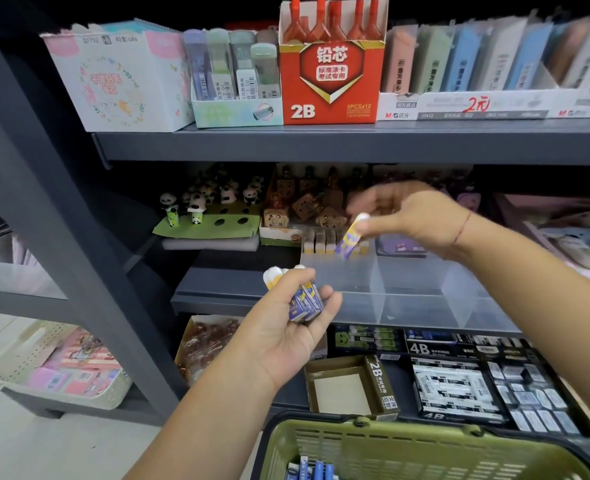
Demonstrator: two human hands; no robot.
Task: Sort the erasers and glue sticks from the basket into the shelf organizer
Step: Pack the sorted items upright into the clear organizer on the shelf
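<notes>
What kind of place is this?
Most likely a stationery shop: dark shelves stocked with retail cartons such as the red 2B lead box, a handwritten price on a white display box, and a green shopping basket below.

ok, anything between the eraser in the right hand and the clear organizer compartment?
Nothing visible. The right hand pinches the eraser, tilted, above the back-left compartment of the clear organizer, by the row of erasers standing there. The left hand, gripping more erasers, is off the path.

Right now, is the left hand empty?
No: the left hand grips a bundle of purple-sleeved erasers in front of the clear organizer.
</notes>
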